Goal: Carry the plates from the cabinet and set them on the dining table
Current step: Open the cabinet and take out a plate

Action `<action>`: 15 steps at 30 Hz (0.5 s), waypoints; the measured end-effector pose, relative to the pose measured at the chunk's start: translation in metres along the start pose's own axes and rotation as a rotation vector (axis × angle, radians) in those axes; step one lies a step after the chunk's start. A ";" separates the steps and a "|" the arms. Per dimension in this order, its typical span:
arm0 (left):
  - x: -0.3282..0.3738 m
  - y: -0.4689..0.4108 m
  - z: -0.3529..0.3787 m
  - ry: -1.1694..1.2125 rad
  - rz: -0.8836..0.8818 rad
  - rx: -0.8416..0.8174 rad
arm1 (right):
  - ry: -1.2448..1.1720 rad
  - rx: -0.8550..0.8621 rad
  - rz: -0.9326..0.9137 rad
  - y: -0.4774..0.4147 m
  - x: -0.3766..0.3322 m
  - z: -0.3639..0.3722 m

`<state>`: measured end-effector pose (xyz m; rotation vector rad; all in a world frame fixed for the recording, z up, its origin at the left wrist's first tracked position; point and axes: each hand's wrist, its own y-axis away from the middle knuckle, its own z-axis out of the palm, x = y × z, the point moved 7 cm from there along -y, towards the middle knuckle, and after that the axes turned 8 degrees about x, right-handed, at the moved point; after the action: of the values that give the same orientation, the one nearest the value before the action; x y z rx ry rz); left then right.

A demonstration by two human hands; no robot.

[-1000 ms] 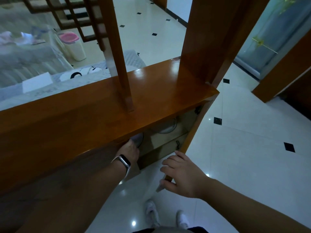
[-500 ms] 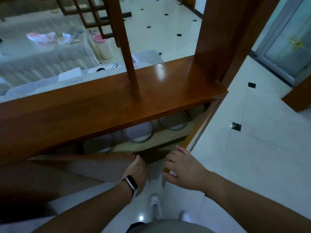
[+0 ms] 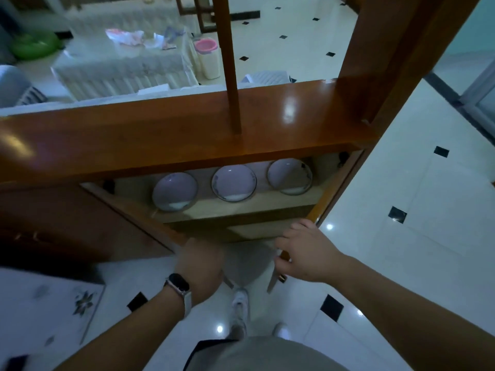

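Note:
Three round white plates stand side by side on the shelf inside the open wooden cabinet (image 3: 241, 210): the left plate (image 3: 175, 191), the middle plate (image 3: 233, 183) and the right plate (image 3: 289, 176). My left hand (image 3: 199, 259), with a watch on the wrist, grips the edge of the left cabinet door (image 3: 80, 218), fingers curled out of sight. The right cabinet door (image 3: 329, 194) is seen edge-on, and my right hand (image 3: 302, 250) holds its edge between thumb and fingers. Both hands are below and in front of the plates, apart from them.
The cabinet's glossy wooden top (image 3: 187, 129) carries a thin post (image 3: 230, 62) and a thick pillar (image 3: 388, 54). Beyond it stand a cloth-covered table (image 3: 120, 65) with papers, a pink-lidded bin (image 3: 207, 57) and a green object (image 3: 34, 44). White tiled floor (image 3: 415, 210) lies to the right.
Both doors have swung wider open under my hands, and all three plates now show on the shelf. The view has dropped lower and moved back.

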<state>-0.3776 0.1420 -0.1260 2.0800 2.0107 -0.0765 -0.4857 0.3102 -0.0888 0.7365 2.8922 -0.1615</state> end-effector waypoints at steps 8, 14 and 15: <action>-0.006 0.057 -0.008 0.057 -0.305 0.141 | 0.057 -0.105 -0.004 0.050 0.017 -0.006; -0.020 0.081 0.006 0.082 -0.464 0.085 | 0.013 -0.098 0.063 0.078 0.030 -0.016; -0.022 0.084 0.009 0.080 -0.487 0.072 | 0.020 -0.079 0.071 0.081 0.032 -0.018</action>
<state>-0.2947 0.1165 -0.1186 1.6046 2.5538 -0.1563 -0.4760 0.3985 -0.0825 0.8292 2.8675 -0.0317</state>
